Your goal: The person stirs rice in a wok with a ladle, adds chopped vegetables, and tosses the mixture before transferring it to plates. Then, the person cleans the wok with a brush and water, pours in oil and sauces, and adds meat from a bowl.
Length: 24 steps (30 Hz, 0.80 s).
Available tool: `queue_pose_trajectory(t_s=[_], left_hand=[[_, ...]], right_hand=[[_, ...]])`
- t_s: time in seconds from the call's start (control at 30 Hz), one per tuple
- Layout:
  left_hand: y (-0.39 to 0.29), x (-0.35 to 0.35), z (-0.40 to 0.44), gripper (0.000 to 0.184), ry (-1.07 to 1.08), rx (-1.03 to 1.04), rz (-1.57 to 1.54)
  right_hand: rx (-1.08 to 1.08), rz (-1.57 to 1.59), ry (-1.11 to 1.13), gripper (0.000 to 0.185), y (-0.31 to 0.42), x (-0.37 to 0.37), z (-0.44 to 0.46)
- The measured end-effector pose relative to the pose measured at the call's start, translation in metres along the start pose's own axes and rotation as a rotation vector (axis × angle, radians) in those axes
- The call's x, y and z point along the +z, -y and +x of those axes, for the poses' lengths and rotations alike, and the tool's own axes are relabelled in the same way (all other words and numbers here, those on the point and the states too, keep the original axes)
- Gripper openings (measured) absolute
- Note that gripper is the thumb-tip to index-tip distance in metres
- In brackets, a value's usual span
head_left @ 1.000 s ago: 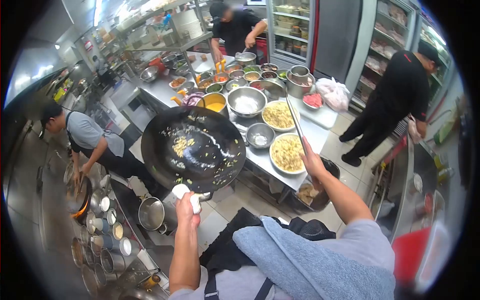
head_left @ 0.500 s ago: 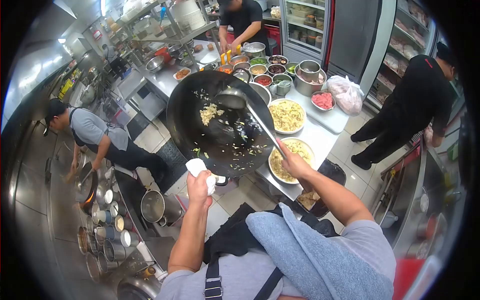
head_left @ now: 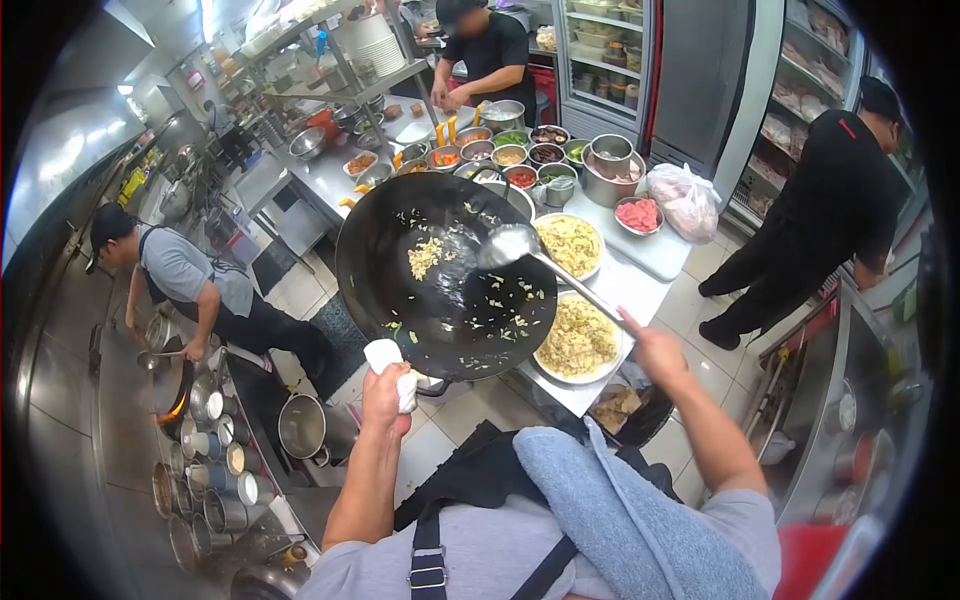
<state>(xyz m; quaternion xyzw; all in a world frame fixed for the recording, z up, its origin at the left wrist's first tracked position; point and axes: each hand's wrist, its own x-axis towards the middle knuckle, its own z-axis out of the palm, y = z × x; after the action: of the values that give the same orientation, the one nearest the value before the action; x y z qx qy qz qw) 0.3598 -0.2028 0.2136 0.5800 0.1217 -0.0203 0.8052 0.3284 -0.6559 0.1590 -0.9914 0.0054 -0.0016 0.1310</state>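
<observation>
Gripping the ladle (head_left: 508, 246) by its long shaft, fingers closed, in the right hand (head_left: 660, 357); clamping a white cloth (head_left: 384, 354) at the near edge of the wok (head_left: 375, 245) in the left hand (head_left: 381, 400). Down to a pale clump (head_left: 425, 258) and scattered green bits inside the wok, so seemingly almost bare. Already heaped with yellowish food to the wok's right, on both nearer plate (head_left: 573, 379) and farther plate (head_left: 601, 262). Left uncooked beyond the wok, by its colour: pink meat (head_left: 638, 214).

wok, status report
left hand grips wok through white cloth; right hand holds ladle, bowl inside wok; food bits scattered in wok
</observation>
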Motion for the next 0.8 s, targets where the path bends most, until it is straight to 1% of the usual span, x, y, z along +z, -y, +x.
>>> queue_pose_trajectory(t_s=[0.07,0.1,0.13,0.17,0.2,0.23,0.27,0.3,0.33,0.37,0.4,0.47,0.5,0.57,0.6,0.63,0.67,0.7,0.73,0.77,0.8], left_hand=[[-0.005,-0.001,-0.004,0.005,-0.011,-0.010,-0.004],[-0.006,0.001,-0.005,0.005,-0.024,-0.026,-0.023],[-0.007,0.004,-0.004,0.005,-0.036,-0.040,-0.048],[-0.008,0.010,-0.005,0.007,-0.047,0.006,-0.069],[-0.009,0.010,-0.003,0.007,-0.052,0.015,-0.081],[-0.010,0.009,-0.001,0.008,-0.054,0.008,-0.068],[-0.008,0.008,0.000,0.009,-0.057,-0.002,-0.055],[-0.004,0.005,0.005,0.010,-0.068,0.019,-0.057],[0.000,0.002,0.010,0.010,-0.079,0.020,-0.069],[0.005,0.000,0.015,0.011,-0.104,0.066,-0.079],[0.009,-0.003,0.018,0.012,-0.127,0.113,-0.084],[0.009,-0.014,0.015,0.014,-0.156,0.113,-0.104],[0.007,-0.027,0.010,0.013,-0.143,0.049,-0.112],[-0.002,-0.048,-0.013,0.011,-0.151,-0.089,-0.144],[-0.004,-0.060,-0.025,0.011,-0.156,-0.081,-0.145],[-0.002,-0.076,-0.037,0.010,-0.181,-0.153,-0.255],[0.001,-0.091,-0.048,0.008,-0.211,-0.226,-0.370],[0.007,-0.107,-0.058,0.008,-0.220,-0.257,-0.439],[0.013,-0.121,-0.069,0.009,-0.239,-0.287,-0.513],[0.010,-0.129,-0.085,0.009,-0.256,-0.308,-0.571],[0.007,-0.135,-0.101,0.009,-0.318,-0.291,-0.597]], right_hand=[[0.046,0.001,-0.011,0.075,0.026,0.028,0.009],[0.011,0.041,-0.011,0.077,0.025,0.031,0.005],[-0.007,0.001,0.031,0.077,0.021,0.022,-0.004],[-0.026,-0.043,0.074,0.076,0.011,0.014,-0.012],[-0.047,-0.074,0.101,0.077,-0.015,0.015,-0.019],[-0.104,-0.109,0.024,0.069,-0.044,0.020,-0.028],[0.008,-0.244,0.092,0.069,-0.052,0.000,-0.038],[0.004,-0.280,0.104,0.068,-0.058,-0.031,-0.049],[-0.009,-0.333,0.070,0.068,-0.080,-0.047,-0.053],[-0.020,-0.386,0.062,0.066,-0.089,-0.069,-0.053],[-0.070,-0.415,-0.005,0.061,-0.089,-0.094,-0.054],[-0.135,-0.481,-0.092,0.060,-0.070,-0.142,-0.054],[-0.147,-0.485,-0.098,0.060,-0.064,-0.142,-0.049],[-0.182,-0.267,-0.121,0.060,-0.053,-0.130,-0.048],[-0.146,-0.172,-0.031,0.063,-0.057,-0.105,-0.038],[-0.150,-0.018,0.046,0.058,-0.055,-0.069,-0.026],[-0.074,0.197,0.197,0.053,-0.004,-0.061,-0.019],[-0.112,0.318,0.300,0.052,0.026,-0.033,-0.003],[-0.256,0.390,0.240,0.054,0.048,0.011,0.013],[-0.442,0.455,0.243,0.055,0.081,0.042,0.034],[-0.460,0.542,0.346,0.049,0.130,0.050,0.046]])
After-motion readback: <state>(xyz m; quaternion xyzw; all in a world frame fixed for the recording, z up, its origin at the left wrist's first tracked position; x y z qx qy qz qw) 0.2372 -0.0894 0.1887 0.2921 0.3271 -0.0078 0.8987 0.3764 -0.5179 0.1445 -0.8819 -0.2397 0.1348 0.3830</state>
